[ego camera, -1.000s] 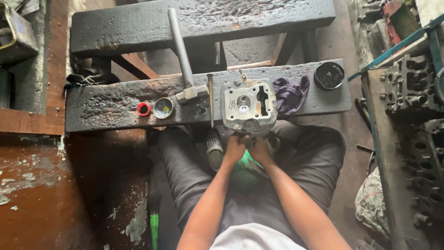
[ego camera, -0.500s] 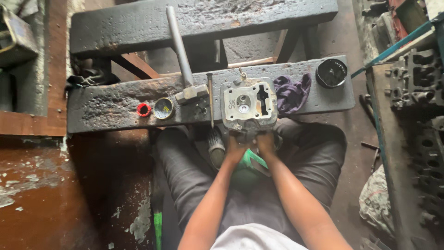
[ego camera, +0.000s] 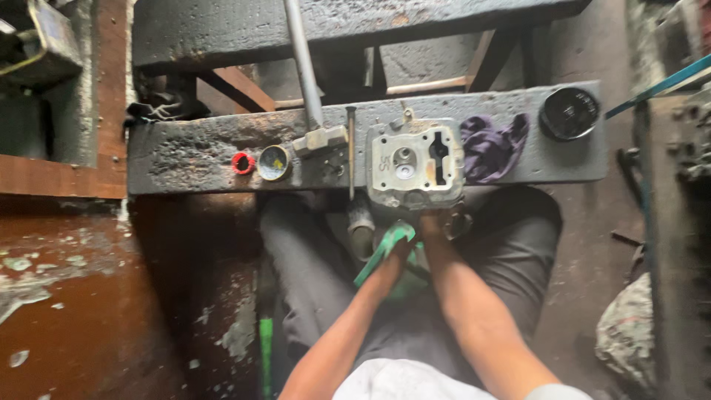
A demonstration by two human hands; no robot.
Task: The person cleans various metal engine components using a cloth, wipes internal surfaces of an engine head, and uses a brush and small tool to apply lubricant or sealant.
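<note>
Hand [ego camera: 433, 222] below grimy workbench plank [ego camera: 185, 159]

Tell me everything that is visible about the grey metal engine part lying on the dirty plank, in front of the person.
The grey cast-metal engine part is roughly square, with rounded corners and a dull, stained surface. Its top face shows a round opening at the centre and a dark elongated slot to the right of it. It lies flat on the grimy grey plank, at the near edge, beside a purple cloth on its right. A thin metal rod lies to its left. The right hand is at its near edge; the left hand is just below it, by something green.
</note>
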